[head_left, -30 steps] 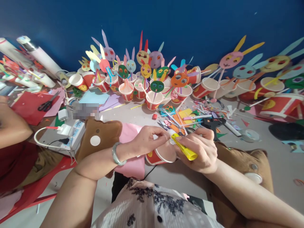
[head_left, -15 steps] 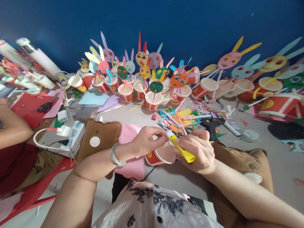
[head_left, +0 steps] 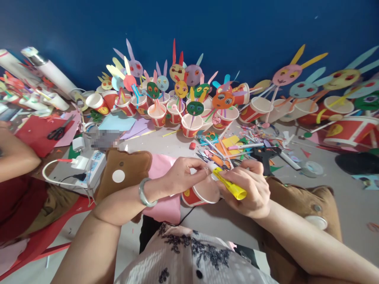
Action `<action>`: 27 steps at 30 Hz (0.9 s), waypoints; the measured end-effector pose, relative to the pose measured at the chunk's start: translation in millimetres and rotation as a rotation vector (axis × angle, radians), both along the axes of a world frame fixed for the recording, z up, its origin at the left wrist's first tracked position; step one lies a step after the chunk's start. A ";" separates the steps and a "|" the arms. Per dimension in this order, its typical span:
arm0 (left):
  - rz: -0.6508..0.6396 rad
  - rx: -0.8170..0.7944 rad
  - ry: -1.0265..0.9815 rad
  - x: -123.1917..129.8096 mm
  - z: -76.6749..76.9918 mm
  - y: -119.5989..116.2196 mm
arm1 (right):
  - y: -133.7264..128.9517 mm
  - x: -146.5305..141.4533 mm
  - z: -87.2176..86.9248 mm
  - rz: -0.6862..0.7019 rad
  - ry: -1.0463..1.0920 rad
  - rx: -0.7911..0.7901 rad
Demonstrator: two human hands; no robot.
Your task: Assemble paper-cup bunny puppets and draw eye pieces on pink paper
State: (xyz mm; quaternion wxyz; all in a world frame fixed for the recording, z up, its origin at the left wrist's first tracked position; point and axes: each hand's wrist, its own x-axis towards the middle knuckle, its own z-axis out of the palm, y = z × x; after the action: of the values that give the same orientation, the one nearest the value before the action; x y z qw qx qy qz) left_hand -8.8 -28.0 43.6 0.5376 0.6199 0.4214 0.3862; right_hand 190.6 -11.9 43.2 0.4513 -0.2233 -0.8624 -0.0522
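My right hand (head_left: 250,189) is wrapped round a yellow tube (head_left: 232,185) with a white tip, which points up and left toward my left hand. My left hand (head_left: 186,173), with a bangle on the wrist, has its thumb and fingertips pinched together close to that tip. What the pinch holds is too small to make out. Below both hands a red and white paper cup (head_left: 201,193) stands at the table's near edge, partly hidden by them. Pink paper (head_left: 162,197) lies left of the cup.
Several paper cups with rabbit-faced figures (head_left: 194,108) line the blue wall. Brown cushions (head_left: 124,169) flank my arms. Scissors and paper scraps (head_left: 216,154) lie beyond my hands, beside a black glue gun (head_left: 266,156). A power strip (head_left: 94,169) and another person's arm (head_left: 17,157) are at left.
My right hand and the yellow tube have shifted slightly to the right. My left hand keeps its pinch in nearly the same place.
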 end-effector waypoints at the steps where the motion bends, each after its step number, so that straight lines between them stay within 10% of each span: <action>1: 0.001 0.000 -0.004 0.2 0.1 0.1 | -0.3 -0.5 -0.1 0.021 -0.002 -0.004; 10: 0.000 -0.013 0.003 -3.3 -1.4 -1.2 | 8.0 7.1 -5.4 -0.126 0.074 -0.002; 17: -0.007 -0.036 -0.037 -4.3 0.4 1.0 | 6.5 5.4 -3.5 0.114 0.069 -0.080; 27: -0.006 -0.017 -0.008 -1.5 0.5 -0.3 | 4.0 0.6 0.9 0.075 0.005 -0.020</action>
State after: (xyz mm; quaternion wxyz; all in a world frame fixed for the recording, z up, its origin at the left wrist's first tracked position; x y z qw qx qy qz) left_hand -10.2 -28.3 44.1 0.5455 0.6151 0.4208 0.3835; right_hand 191.2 -7.9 44.1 0.4528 -0.1952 -0.8696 -0.0261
